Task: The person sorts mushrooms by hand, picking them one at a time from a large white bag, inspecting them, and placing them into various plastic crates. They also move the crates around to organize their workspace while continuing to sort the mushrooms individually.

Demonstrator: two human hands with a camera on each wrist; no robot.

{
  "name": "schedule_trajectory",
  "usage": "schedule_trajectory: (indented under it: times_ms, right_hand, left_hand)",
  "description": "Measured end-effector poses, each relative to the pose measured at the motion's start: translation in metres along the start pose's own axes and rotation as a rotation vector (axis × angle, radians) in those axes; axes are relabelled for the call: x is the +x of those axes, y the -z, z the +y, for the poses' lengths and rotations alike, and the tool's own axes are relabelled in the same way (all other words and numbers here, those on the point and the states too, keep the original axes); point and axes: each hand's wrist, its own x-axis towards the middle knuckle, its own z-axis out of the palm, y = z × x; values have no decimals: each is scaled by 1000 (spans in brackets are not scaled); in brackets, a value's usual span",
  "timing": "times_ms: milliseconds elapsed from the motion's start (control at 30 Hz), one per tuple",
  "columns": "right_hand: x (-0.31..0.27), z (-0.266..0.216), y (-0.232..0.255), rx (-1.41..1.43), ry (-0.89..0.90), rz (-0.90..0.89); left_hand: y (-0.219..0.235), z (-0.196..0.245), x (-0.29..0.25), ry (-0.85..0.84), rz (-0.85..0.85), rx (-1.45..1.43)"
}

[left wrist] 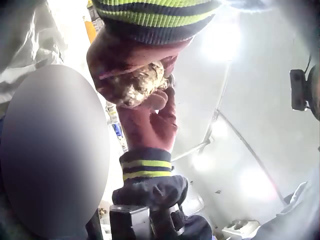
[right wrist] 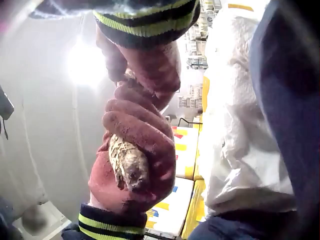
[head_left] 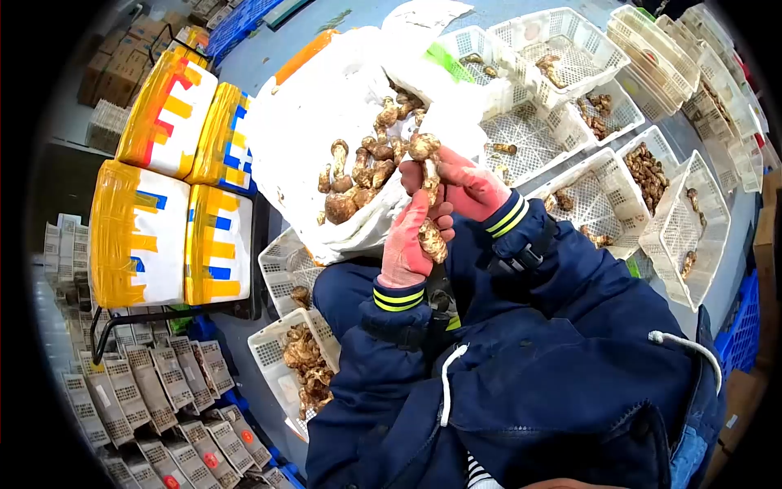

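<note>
My left hand (head_left: 406, 248), in a pink glove, has its fingers curled round a mushroom whose pale, scaly end (right wrist: 128, 162) sticks out of the fist. Just above it, my gloved right hand (head_left: 475, 189) pinches a mushroom stem under a round brown cap (head_left: 423, 147). The two hands meet in front of the body, and the left fingers hide where the stem runs down; I cannot tell whether both hold one mushroom or two. Close beyond them, a pile of brown mushrooms (head_left: 376, 163) lies on a large white sack (head_left: 297, 122).
White plastic baskets (head_left: 599, 191) with mushrooms stand to the right. On the left, a basket of mushrooms (head_left: 305, 363) sits beside the leg. Taped white foam boxes (head_left: 142, 236) are stacked at the far left, above rows of grey baskets (head_left: 155, 383).
</note>
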Motion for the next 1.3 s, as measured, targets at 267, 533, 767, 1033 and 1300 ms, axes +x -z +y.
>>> schedule_trajectory:
  times_ms: [267,533,767,1033,1300]
  right_hand:
    - [0,5,14,-52,-7,21]
    - [0,-4,-6,-187,-36,35]
    - [-2,-2,-2,-890,149,348]
    - [-10,-7,-4,-176,-59,-44]
    - [-59,-69,49,-404,191,231]
  left_hand:
    - [3,-3,-2,-12,-13,-15]
    - [-2,0,-2,-73,76,-41]
    - [7,-7,4,-135,43,-77]
    - [2,-1,-3,10,-165,-43]
    - [24,-9,7,101,-157,-90]
